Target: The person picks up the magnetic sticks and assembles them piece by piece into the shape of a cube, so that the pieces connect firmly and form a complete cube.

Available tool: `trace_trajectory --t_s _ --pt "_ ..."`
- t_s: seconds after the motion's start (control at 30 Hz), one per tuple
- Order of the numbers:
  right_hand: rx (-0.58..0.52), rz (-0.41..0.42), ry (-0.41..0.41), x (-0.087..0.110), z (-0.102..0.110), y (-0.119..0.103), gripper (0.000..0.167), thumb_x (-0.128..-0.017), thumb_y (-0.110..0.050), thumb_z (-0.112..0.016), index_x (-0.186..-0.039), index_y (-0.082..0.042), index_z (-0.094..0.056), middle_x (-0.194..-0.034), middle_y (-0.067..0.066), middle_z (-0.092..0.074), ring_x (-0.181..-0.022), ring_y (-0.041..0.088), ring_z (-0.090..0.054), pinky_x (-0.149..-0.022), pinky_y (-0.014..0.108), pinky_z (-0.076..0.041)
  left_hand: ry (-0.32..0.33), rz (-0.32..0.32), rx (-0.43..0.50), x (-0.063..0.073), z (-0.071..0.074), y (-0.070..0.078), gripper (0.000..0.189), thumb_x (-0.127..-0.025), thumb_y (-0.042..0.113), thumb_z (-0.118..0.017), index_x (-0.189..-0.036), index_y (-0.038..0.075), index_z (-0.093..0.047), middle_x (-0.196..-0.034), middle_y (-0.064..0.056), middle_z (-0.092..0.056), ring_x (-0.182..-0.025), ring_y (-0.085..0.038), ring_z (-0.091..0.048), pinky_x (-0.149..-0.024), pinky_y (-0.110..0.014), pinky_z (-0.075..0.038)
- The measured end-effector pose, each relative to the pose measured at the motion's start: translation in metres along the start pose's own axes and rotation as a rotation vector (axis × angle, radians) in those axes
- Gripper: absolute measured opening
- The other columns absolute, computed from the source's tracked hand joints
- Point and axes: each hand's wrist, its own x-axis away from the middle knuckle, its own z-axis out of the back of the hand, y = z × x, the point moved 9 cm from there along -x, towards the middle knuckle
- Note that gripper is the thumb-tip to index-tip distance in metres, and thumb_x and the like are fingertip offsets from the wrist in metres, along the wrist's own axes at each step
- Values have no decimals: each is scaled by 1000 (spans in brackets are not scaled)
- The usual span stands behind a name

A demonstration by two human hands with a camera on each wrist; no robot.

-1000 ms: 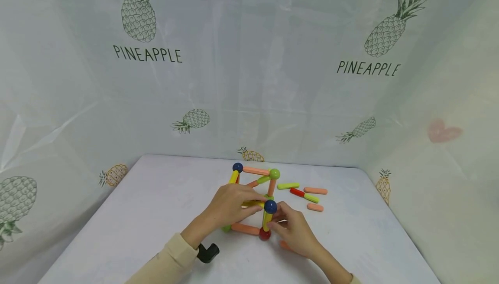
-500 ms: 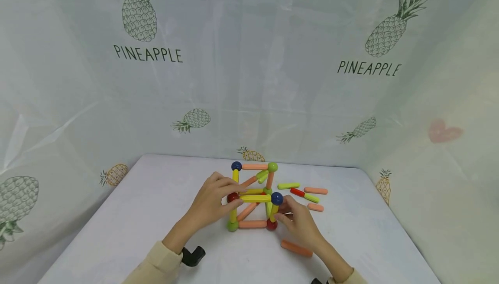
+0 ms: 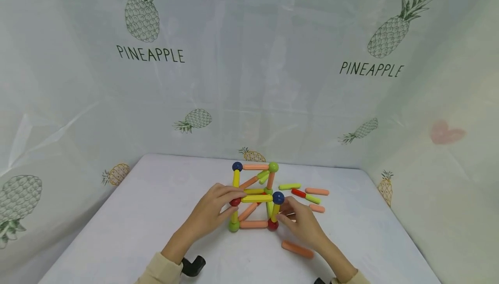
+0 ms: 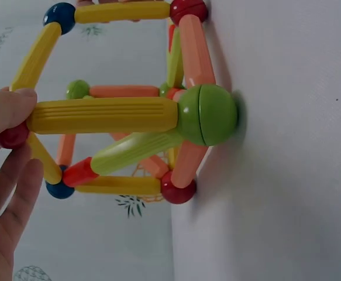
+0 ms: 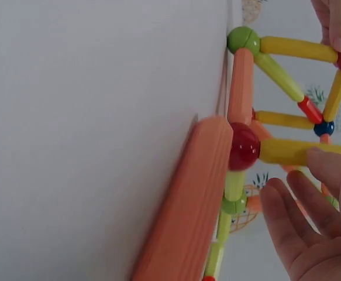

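A frame of magnetic building rods and balls (image 3: 253, 224) stands on the table, shaped like a box. My left hand (image 3: 212, 209) pinches the red ball (image 4: 11, 136) at its upper near-left corner, the thumb right at the end of a yellow rod (image 4: 106, 115). At the near-right corner, my right hand (image 3: 302, 223) holds the upright yellow rod (image 3: 275, 213) between thumb and fingers, just below a blue ball (image 3: 278, 197). That rod stands on a red ball (image 5: 244, 146). A slanted lime-and-red stick (image 4: 132, 153) runs inside the frame.
An orange rod (image 3: 297, 249) lies near my right wrist. Behind the right hand lie a lime rod (image 3: 290, 186), a red-and-lime stick (image 3: 306, 195), a long orange rod (image 3: 317, 191) and a short one (image 3: 317, 208). A pineapple-print curtain (image 3: 249, 80) surrounds the table (image 3: 128, 232).
My left hand has moved left from the front yellow bar to the red ball at its end. The frame's near side has shifted right and straightened, with my right hand staying at its upright.
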Motion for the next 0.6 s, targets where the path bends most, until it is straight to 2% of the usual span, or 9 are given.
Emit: trace_trajectory --t_s 0.1,0.17,0.27,0.37,0.5,0.6 --pt "64 -25 -3 2 11 8 37 -87 -9 -75 -116 -27 -59 -101 -8 -66 -90 9 -65 -75 21 -53 -3 -10 7 1 -2 1 54 -83 15 -79 -131 30 -60 -132 16 -53 -108 -6 -47 -86 -28 -48" --pt "133 -22 29 2 25 16 39 -85 -5 -75 -116 -24 -63 -104 -6 -66 -91 11 -65 -75 23 -54 -6 -11 10 1 -3 1 55 -83 14 -79 -132 31 -59 -133 17 -52 -110 -5 -46 -87 -27 -48" --pt "279 -7 106 3 51 31 37 -81 0 -77 -113 -15 -68 -111 -1 -67 -93 18 -65 -74 30 -56 -4 -8 18 3 -3 1 59 -82 12 -80 -133 31 -58 -133 18 -51 -111 -5 -46 -88 -27 -49" --pt "396 -39 139 4 70 53 28 -81 -5 -79 -107 -9 -71 -111 5 -66 -93 26 -63 -75 39 -55 -4 10 31 4 -2 0 60 -82 10 -80 -134 32 -57 -133 18 -51 -111 -5 -46 -88 -27 -49" --pt "442 -148 83 6 79 84 21 -83 -14 -79 -101 -7 -72 -98 7 -67 -87 26 -62 -75 42 -54 -17 62 86 5 -6 -4 59 -85 9 -77 -135 32 -55 -132 19 -51 -109 -3 -47 -87 -23 -49" --pt "459 -162 53 8 79 94 16 -83 -11 -79 -97 -8 -73 -88 4 -67 -79 19 -61 -72 38 -54 -31 98 138 5 -11 -7 58 -87 8 -74 -136 31 -53 -130 21 -51 -107 -1 -48 -85 -19 -49"
